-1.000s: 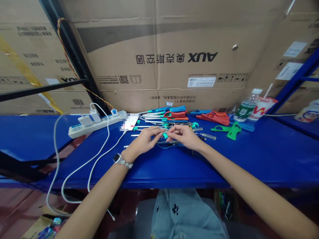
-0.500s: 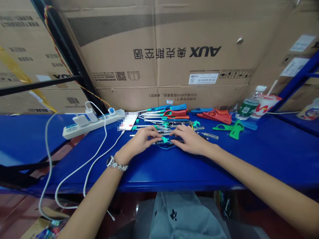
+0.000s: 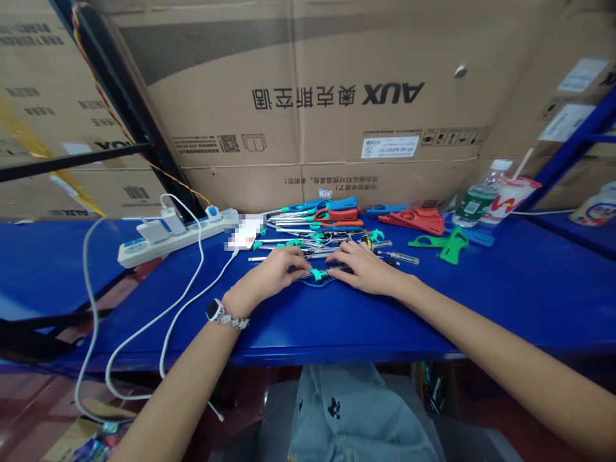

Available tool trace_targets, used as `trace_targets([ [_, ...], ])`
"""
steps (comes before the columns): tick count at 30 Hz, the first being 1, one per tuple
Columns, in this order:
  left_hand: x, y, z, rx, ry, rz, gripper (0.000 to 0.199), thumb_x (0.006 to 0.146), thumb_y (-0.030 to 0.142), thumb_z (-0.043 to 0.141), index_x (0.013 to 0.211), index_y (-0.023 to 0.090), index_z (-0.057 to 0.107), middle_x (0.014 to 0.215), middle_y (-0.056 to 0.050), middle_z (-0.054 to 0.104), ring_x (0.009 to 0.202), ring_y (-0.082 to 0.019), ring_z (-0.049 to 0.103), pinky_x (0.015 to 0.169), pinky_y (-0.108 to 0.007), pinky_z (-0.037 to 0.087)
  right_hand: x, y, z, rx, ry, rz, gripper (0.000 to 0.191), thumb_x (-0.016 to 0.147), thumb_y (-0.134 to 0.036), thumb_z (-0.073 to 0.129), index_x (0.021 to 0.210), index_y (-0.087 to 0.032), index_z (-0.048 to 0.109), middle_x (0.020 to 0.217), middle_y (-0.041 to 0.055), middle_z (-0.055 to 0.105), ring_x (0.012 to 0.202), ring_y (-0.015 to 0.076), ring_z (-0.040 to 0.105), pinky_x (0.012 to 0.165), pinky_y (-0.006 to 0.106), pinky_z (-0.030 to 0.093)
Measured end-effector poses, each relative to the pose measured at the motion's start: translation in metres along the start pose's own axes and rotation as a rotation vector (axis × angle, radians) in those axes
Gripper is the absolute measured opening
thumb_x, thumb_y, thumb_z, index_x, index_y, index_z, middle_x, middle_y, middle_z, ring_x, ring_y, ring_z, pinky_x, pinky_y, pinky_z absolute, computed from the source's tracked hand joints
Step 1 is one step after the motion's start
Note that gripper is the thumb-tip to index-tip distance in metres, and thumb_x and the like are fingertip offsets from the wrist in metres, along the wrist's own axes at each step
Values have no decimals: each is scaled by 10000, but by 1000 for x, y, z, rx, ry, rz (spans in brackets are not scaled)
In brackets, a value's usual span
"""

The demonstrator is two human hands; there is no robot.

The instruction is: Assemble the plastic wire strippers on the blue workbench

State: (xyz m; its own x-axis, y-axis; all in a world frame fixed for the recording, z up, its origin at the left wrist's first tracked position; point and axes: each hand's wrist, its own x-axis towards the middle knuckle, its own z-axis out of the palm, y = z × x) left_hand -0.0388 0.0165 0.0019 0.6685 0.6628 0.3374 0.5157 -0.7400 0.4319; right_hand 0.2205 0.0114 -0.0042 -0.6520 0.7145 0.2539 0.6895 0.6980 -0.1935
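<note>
Low over the blue tabletop, both hands are at the same partly open utility lighter, which has a teal trigger and lies crosswise between them. My left hand is closed, thumb and fingers pinching its left end. From the other side my right hand closes on the right end beside the teal piece; its palm and fingers cover much of that end. A thin blue edge shows beneath the trigger. Just behind the hands lie several metal lighter tubes with teal parts, and a clear-handled screwdriver.
Blue and red lighter casings lie at the back, with red shells and green shells to the right. A bottle and cup stand at the right. A power strip and white cables are on the left.
The teal trigger has turned slightly between my fingers, and the lighter lies a little lower in view. My fingers have closed in a bit; the whole view has shifted slightly.
</note>
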Motion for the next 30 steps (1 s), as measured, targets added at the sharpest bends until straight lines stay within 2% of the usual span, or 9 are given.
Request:
trace_targets([
  [14, -2, 5, -4, 75, -51, 11, 187, 939, 195, 623, 976, 185, 806, 861, -58, 640, 767, -177, 593, 725, -339, 486, 1, -5, -1, 6, -16, 27, 283, 1041, -416, 507, 1195, -235, 660, 1102, 95, 650, 1087, 297, 573, 952, 482, 405],
  [20, -1, 7, -2, 64, -41, -33, 193, 935, 178, 619, 978, 193, 808, 782, -36, 593, 687, -163, 555, 645, -318, 451, 1, -6, -2, 9, -28, 20, 279, 1050, -404, 483, 1198, -238, 652, 1115, 101, 653, 1109, 301, 570, 954, 489, 400],
  [30, -1, 10, -2, 20, -35, -68, 207, 935, 181, 595, 934, 177, 802, 808, -47, 633, 654, -142, 546, 626, -305, 446, 0, -7, -2, 0, -24, 16, 283, 1050, -401, 484, 1204, -246, 663, 1123, 96, 653, 1102, 290, 573, 955, 475, 413],
])
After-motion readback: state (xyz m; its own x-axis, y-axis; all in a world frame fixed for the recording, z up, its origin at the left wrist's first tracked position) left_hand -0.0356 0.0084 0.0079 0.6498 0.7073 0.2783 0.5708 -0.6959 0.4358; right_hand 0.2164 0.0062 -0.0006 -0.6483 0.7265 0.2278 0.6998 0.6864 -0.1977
